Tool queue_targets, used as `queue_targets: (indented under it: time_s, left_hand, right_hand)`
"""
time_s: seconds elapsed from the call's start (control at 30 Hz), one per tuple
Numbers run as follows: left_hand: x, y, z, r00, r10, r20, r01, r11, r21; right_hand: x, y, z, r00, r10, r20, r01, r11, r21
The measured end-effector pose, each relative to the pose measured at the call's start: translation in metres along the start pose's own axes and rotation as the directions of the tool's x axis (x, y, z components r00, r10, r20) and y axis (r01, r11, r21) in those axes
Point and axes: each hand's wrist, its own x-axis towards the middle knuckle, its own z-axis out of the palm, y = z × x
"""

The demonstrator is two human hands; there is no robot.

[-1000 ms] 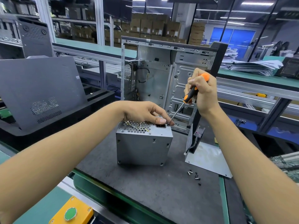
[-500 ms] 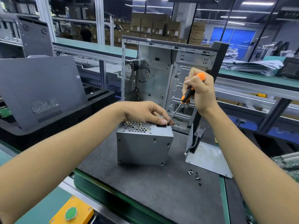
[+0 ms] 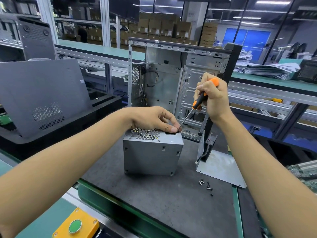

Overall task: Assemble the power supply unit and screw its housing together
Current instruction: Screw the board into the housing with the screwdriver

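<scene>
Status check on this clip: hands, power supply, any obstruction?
Right hand grips screwdriver, tip at power supply unit top corner. Left hand pinches at the tip. Loose screws lie clear.

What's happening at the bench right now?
A person is screwing a power supply unit together on the dark mat. The right hand grips an orange-and-black screwdriver, its tip down at the unit's top right corner. The left hand rests on top, fingertips pinched at the tip. Loose screws lie to the right; an open computer case stands behind.
</scene>
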Motion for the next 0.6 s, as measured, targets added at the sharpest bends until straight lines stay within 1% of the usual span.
queue_targets:
  time_s: [0.23,0.43,0.53,0.6]
  left_hand:
    - [-0.003,0.005,0.003,1.000,-0.012,0.000,0.012,1.000,0.018]
    - [-0.004,0.002,0.007,0.998,0.059,-0.002,-0.059,0.997,0.050]
    - [-0.005,0.002,0.009,0.995,0.102,-0.021,-0.099,0.991,0.092]
    - [-0.006,0.002,0.008,0.994,0.104,-0.018,-0.102,0.990,0.098]
  right_hand:
    - [0.000,0.003,-0.003,1.000,0.006,0.004,-0.006,0.999,0.032]
    - [0.001,0.008,-0.005,1.000,0.005,-0.012,-0.004,0.997,0.078]
    - [0.000,0.010,-0.006,1.000,0.008,-0.002,-0.008,0.994,0.108]
    - [0.001,0.011,-0.006,1.000,0.002,0.004,-0.003,0.994,0.108]
